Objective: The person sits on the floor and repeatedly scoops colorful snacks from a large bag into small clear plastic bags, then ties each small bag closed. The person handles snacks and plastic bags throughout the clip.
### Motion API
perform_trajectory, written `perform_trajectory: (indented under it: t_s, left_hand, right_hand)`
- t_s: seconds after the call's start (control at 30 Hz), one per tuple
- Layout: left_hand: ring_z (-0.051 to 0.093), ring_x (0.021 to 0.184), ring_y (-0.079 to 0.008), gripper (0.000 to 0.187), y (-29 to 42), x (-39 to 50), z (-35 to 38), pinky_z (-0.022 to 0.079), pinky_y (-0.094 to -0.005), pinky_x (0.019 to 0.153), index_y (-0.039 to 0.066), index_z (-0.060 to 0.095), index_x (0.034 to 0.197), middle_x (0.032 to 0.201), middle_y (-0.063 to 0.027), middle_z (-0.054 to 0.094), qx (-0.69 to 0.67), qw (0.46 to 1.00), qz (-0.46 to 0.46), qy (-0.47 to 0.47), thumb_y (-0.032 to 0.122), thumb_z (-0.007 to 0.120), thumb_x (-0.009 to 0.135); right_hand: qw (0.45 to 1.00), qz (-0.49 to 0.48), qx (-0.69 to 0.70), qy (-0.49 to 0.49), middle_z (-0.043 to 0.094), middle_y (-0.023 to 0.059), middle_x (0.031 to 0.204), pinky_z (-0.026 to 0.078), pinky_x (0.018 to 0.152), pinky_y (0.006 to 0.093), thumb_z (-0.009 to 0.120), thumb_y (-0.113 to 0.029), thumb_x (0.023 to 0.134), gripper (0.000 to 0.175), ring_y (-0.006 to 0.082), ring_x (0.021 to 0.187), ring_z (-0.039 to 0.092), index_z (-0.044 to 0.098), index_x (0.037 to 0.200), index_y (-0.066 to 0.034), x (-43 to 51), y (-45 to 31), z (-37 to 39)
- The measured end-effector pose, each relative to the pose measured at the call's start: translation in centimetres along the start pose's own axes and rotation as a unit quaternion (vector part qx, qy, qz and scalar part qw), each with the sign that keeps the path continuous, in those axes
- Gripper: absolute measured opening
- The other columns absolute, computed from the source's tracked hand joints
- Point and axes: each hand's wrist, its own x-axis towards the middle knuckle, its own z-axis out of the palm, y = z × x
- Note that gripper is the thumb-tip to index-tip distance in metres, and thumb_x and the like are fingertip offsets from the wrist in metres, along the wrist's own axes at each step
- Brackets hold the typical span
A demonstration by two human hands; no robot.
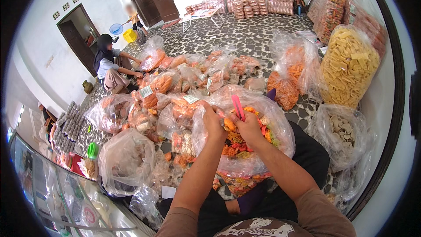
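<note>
A large transparent plastic bag (283, 121) stands open between my legs, filled with orange, red, yellow and green crackers (235, 146). Both hands meet above its mouth. My left hand (213, 120) has its fingers curled around the edge of what looks like a small plastic packet with orange pieces (229, 125). My right hand (249, 127) holds a flat pink strip (238, 107) that points upward, its thumb against the same packet. Whether the strip is a tool or a tie, I cannot tell. My fingers hide part of the packet.
Filled packets of orange snacks (161, 84) cover the floor ahead. A co-worker (110, 62) sits among them at left. Bags of yellow crackers (350, 67) and pale round crackers (342, 128) stand at right. A glass display case (65, 197) borders the lower left.
</note>
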Motion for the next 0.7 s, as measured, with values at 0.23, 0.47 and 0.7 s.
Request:
perform_trajectory:
  t_s: [0.23, 0.47, 0.7]
  left_hand:
    - [0.055, 0.062, -0.0148, 0.073, 0.4, 1.1, -1.7, 0.048, -0.0305, 0.061, 0.007, 0.054, 0.068, 0.067, -0.0031, 0.053, 0.165, 0.976, -0.029, -0.137, 0.067, 0.039, 0.106]
    - [0.061, 0.104, -0.0204, 0.070, 0.9, 0.5, -4.0, 0.055, -0.0359, 0.080, -0.001, 0.057, 0.132, 0.132, -0.0150, 0.057, 0.146, 0.958, -0.074, -0.235, 0.062, 0.039, 0.108]
    - [0.063, 0.116, -0.0197, 0.063, 2.4, 0.4, -5.5, 0.054, -0.0354, 0.094, -0.004, 0.050, 0.146, 0.141, -0.0180, 0.058, 0.068, 0.933, -0.045, -0.349, 0.043, 0.056, 0.106]
  right_hand:
    - [0.983, -0.095, -0.158, 0.024, 0.063, 0.0061, 0.080, 0.047, 0.069, 0.0327, 0.069, -0.015, 0.099, 0.015, 0.0141, 0.075, 0.057, 0.067, 0.098, 0.0004, 1.0, -0.6, -1.5]
    - [0.946, -0.251, -0.201, 0.040, 0.059, -0.0008, 0.077, 0.045, 0.066, 0.0274, 0.069, -0.007, 0.098, 0.008, 0.0089, 0.072, 0.054, 0.064, 0.097, -0.0005, 2.2, -1.2, -2.3]
    - [0.991, -0.130, -0.039, -0.003, 0.070, 0.0061, 0.088, 0.054, 0.074, 0.0294, 0.065, -0.009, 0.101, 0.008, 0.0134, 0.078, 0.067, 0.065, 0.099, -0.0015, 2.5, -1.2, -2.5]
